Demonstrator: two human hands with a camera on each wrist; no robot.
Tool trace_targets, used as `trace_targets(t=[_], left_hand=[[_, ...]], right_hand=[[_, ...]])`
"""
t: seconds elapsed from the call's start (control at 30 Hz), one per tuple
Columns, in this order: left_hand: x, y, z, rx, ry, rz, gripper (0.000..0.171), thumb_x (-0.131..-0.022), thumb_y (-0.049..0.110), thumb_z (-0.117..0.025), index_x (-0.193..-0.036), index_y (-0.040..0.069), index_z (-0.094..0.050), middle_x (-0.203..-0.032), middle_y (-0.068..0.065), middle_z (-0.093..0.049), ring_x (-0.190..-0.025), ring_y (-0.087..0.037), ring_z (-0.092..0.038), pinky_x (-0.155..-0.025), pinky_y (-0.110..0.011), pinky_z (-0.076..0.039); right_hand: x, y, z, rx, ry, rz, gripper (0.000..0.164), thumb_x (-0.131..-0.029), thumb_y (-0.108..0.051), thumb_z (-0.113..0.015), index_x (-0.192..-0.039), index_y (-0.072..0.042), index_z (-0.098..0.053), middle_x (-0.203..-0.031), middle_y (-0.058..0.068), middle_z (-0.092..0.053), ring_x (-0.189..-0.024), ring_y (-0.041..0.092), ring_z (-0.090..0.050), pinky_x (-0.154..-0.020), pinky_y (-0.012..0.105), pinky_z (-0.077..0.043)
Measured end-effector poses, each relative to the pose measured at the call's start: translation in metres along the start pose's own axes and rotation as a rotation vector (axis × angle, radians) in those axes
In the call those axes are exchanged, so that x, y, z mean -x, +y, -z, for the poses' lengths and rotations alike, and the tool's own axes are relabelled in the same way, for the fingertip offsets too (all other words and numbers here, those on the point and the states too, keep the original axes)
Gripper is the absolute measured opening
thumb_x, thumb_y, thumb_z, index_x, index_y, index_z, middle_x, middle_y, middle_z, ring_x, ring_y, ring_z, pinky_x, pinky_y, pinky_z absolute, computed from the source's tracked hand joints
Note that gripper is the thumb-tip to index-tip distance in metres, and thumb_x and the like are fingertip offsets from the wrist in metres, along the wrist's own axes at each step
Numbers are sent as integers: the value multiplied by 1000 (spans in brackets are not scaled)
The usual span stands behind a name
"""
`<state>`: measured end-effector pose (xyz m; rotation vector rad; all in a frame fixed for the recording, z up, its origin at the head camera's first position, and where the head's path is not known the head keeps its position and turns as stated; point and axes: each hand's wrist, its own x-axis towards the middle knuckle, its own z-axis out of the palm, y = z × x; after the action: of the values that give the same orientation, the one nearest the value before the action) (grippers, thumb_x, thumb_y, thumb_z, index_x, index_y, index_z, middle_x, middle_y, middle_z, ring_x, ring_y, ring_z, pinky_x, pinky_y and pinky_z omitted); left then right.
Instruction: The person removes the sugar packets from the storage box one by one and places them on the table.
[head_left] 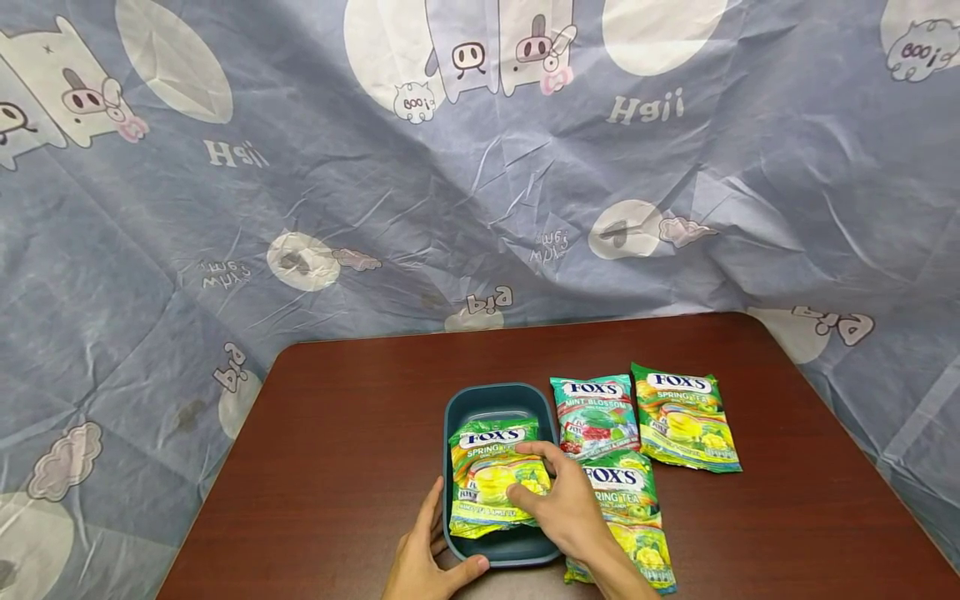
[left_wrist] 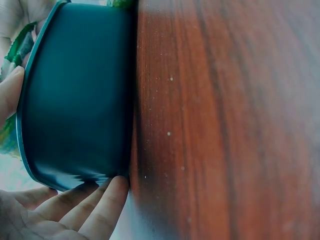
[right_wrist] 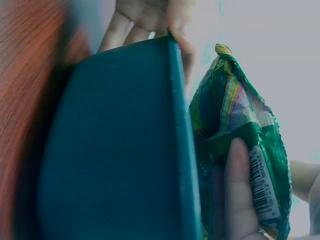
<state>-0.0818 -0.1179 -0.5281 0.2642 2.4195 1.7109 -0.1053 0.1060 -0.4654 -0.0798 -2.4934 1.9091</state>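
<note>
A dark teal plastic tub [head_left: 502, 550] stands near the table's front edge. My left hand [head_left: 431, 550] holds its near left corner, with the thumb at the front rim and the fingers against the side wall [left_wrist: 80, 95]. In my right hand [head_left: 566, 500] is a green and yellow Fox's Spring Tea candy bag [head_left: 487, 492], face up over the tub. Thumb and forefinger lie on its printed front, while the right wrist view catches another finger under the bag's barcoded back [right_wrist: 267, 185]. Most of the tub's floor is hidden under this bag.
Right of the tub lie a Fox's Mint Blossom bag [head_left: 596, 417] and two more Spring Tea bags, one farther right [head_left: 686, 421] and one nearer [head_left: 633, 533], partly behind my right forearm. A printed grey-blue cloth [head_left: 465, 217] hangs behind the reddish-brown table [head_left: 337, 467].
</note>
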Motion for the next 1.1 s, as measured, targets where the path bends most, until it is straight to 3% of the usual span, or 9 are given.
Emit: trace_targets(t=[0.27, 0.47, 0.67, 0.83, 1.1], left_hand=[[0, -2, 0, 5, -3, -17, 111, -81, 32, -90, -162, 5, -19, -152, -27, -44, -130, -40, -54, -92, -35, -57], [1, -2, 1, 15, -2, -37, 111, -80, 31, -90, -162, 7, -20, -150, -24, -47, -128, -35, -57, -93, -30, -55], [1, -3, 1, 11, 1, -48, 111, -80, 32, -90, -162, 7, -20, -150, -24, -48, -126, -34, -58, -91, -27, -55], [1, -3, 1, 18, 2, -46, 111, -80, 30, -91, -162, 6, -20, -150, -24, -48, -127, -34, -58, -91, -27, -56], [2, -3, 1, 27, 5, -57, 112, -78, 29, -92, -162, 8, -21, -151, -24, -47, -127, -35, -58, -92, -24, -54]], right_hand=[[3, -10, 8, -58, -4, -10, 48, -79, -6, -84, -124, -15, -70, -130, 7, -64, -107, 25, -55, -74, 34, -46], [5, -15, 14, -82, -5, 5, 49, -80, -8, -84, -126, -15, -69, -136, 5, -62, -132, 28, -52, -94, 43, -48], [6, -17, 21, -94, -13, 0, 48, -81, -7, -83, -127, -16, -69, -138, 6, -62, -137, 28, -48, -94, 43, -46], [7, -20, 25, -129, -10, 13, 48, -83, -6, -83, -128, -12, -68, -140, 8, -60, -137, 27, -47, -103, 46, -44], [9, -22, 33, -149, 0, 14, 50, -83, -1, -81, -130, -12, -66, -140, 7, -60, -144, 26, -40, -118, 55, -28]])
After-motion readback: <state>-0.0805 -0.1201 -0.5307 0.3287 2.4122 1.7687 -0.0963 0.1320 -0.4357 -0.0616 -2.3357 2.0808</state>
